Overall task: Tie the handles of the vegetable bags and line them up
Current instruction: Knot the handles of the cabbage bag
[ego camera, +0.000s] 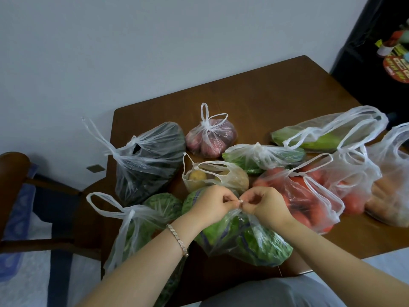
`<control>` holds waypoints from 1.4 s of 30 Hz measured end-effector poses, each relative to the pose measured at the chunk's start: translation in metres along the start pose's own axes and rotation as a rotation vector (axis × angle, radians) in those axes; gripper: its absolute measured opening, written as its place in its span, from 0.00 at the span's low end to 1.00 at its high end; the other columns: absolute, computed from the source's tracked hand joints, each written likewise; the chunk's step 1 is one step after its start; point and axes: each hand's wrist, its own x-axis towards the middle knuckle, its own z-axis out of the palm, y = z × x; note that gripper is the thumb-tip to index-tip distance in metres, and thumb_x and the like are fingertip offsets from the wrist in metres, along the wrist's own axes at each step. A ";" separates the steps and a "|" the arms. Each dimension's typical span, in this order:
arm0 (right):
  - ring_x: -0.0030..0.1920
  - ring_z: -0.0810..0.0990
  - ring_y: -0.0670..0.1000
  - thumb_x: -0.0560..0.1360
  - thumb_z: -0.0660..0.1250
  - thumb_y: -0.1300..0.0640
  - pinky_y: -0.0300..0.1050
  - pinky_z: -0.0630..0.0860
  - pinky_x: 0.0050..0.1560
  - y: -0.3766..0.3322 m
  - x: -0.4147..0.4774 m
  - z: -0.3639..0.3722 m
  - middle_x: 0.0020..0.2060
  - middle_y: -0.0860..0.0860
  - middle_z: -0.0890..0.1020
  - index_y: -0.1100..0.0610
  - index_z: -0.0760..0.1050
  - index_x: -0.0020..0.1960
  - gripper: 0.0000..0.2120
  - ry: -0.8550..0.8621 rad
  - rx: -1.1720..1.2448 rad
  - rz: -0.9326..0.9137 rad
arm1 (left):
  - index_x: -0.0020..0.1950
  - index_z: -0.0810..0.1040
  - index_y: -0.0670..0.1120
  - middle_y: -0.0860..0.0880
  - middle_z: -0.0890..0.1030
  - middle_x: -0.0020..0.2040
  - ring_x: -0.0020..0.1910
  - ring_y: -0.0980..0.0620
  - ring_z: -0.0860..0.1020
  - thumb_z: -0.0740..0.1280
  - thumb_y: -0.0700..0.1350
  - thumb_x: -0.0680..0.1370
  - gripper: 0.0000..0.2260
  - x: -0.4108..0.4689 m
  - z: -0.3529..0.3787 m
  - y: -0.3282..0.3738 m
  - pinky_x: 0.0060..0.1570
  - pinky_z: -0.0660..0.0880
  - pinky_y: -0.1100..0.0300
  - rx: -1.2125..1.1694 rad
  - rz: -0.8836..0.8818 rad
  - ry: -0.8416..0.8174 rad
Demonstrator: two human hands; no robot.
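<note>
A clear bag of leafy greens [250, 240] lies at the table's near edge. My left hand [212, 201] and my right hand [264, 206] meet above it, each pinching one of the bag's handles where they cross at a small knot. Around it lie several more plastic bags: a cabbage bag [141, 220] with knotted handles at near left, a dark vegetable bag [150, 160], a potato bag [217, 176], a red onion bag [211, 138], a cucumber bag [263, 158], a tomato bag [309, 193], a long green vegetable bag [321, 134] and a carrot bag [389, 189].
The brown wooden table [276, 100] stands against a pale wall. A wooden chair [20, 173] with a blue cushion is at the left. A dark cabinet [376, 63] with colourful stickers is at the far right. My lap shows below the table's near edge.
</note>
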 end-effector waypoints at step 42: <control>0.40 0.79 0.51 0.71 0.63 0.47 0.40 0.78 0.41 0.026 -0.008 0.006 0.34 0.49 0.80 0.53 0.76 0.37 0.11 -0.097 -0.717 -0.519 | 0.39 0.84 0.48 0.49 0.83 0.45 0.55 0.49 0.73 0.63 0.39 0.72 0.11 0.007 0.000 -0.007 0.58 0.71 0.55 0.363 -0.103 0.115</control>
